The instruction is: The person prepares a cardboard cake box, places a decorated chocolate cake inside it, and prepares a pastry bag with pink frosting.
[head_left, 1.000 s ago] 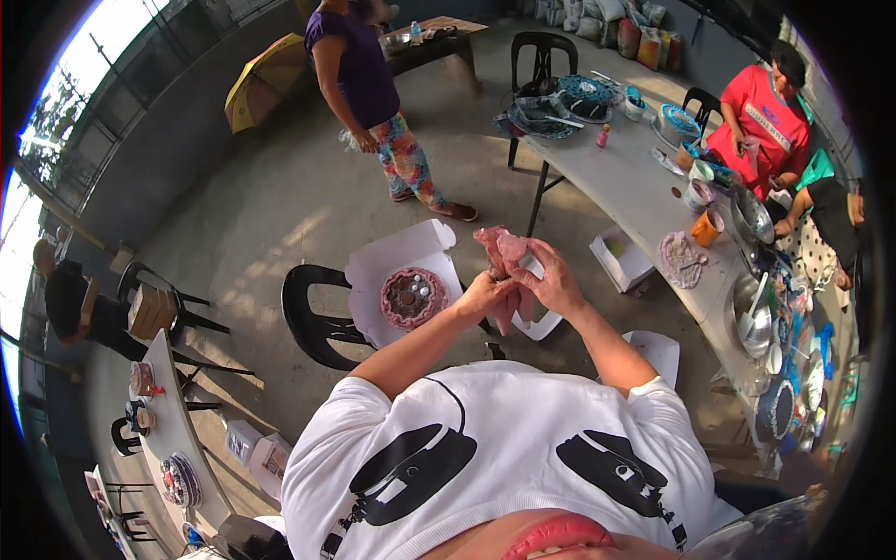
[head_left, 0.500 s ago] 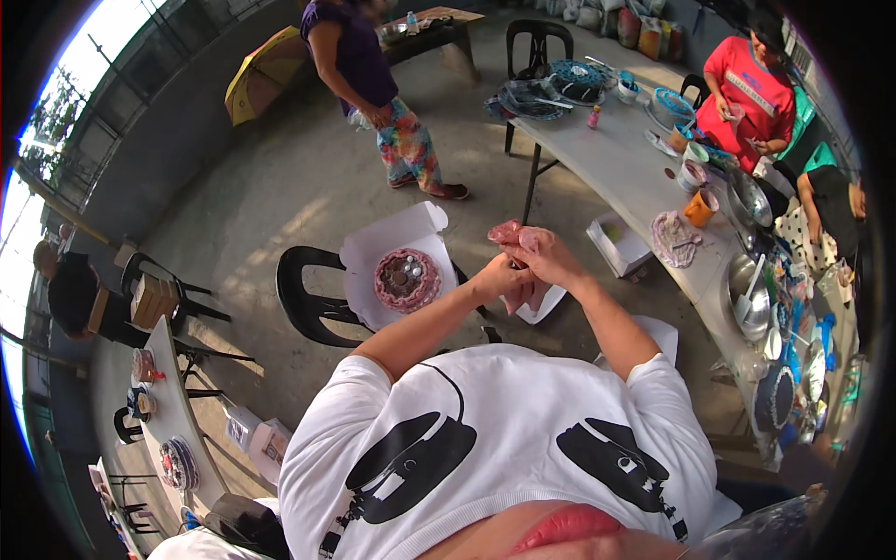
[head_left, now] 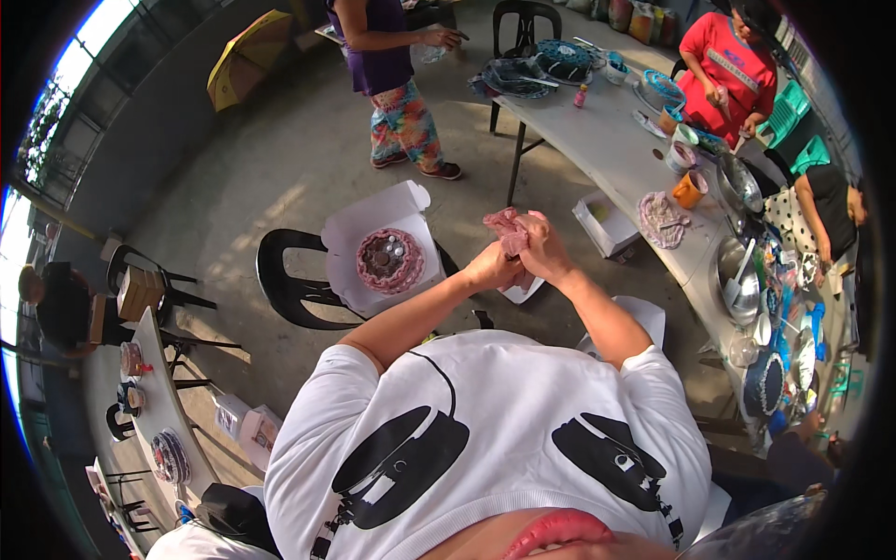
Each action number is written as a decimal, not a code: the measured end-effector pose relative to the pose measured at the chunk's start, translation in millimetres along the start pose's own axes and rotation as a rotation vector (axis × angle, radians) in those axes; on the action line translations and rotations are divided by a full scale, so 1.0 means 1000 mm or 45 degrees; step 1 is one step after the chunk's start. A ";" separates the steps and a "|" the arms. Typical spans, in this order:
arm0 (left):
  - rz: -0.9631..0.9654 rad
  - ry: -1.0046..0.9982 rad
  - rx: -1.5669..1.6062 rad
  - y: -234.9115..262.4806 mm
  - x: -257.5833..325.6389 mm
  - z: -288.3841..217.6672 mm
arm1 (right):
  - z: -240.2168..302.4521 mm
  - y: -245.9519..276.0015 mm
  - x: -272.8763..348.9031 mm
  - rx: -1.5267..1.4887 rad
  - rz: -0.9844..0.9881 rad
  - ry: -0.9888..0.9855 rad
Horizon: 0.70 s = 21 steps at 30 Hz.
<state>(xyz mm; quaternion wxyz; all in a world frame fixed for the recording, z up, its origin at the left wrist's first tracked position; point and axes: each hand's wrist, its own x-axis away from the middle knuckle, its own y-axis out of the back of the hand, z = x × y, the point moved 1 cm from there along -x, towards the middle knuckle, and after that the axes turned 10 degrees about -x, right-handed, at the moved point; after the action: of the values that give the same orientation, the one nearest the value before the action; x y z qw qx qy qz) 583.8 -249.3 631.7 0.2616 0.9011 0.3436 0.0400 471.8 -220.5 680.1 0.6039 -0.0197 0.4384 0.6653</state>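
Both my hands are together in front of my chest, closed on a crumpled, see-through piping bag (head_left: pixel 505 228) smeared with pink icing. My left hand (head_left: pixel 495 268) grips its lower part, fingers wrapped round it. My right hand (head_left: pixel 544 252) clasps the upper part, where a bunched pink fold sticks out past the fingers. The bag's tip is hidden by my hands. To the left of them a round cake (head_left: pixel 390 260) with pink ruffled icing and several pale balls on top sits in an open white box (head_left: pixel 347 227), on a black plastic chair (head_left: pixel 272 280).
A long table (head_left: pixel 597 140) on the right bears bowls, cups, tools and a blue-iced cake (head_left: pixel 563 60). A person in red (head_left: pixel 729 70) works behind it. Another in a purple top (head_left: pixel 385 67) stands ahead. More cakes rest on a table (head_left: pixel 163 397) at left.
My view has shifted slightly, and the piping bag is bunched differently, with less hanging below my hands. The person in purple has turned and reached an arm rightward.
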 end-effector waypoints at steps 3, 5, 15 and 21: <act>0.014 -0.002 0.003 0.001 0.002 0.005 | -0.003 -0.008 -0.001 -0.046 -0.041 0.055; 0.001 -0.026 0.028 0.002 0.004 0.007 | -0.004 -0.012 -0.003 -0.072 -0.031 0.057; 0.272 -0.061 0.519 0.060 0.016 0.003 | 0.001 -0.028 -0.036 0.134 0.006 0.050; -0.076 -0.494 -0.131 0.087 0.027 0.029 | 0.019 -0.059 -0.058 -0.048 -0.045 0.004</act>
<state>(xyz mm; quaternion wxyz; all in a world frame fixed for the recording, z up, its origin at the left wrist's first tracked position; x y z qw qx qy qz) 663.7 -300.2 647.2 0.3695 0.8667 0.3109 -0.1248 545.7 -261.2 690.8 0.6144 -0.0401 0.4263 0.6627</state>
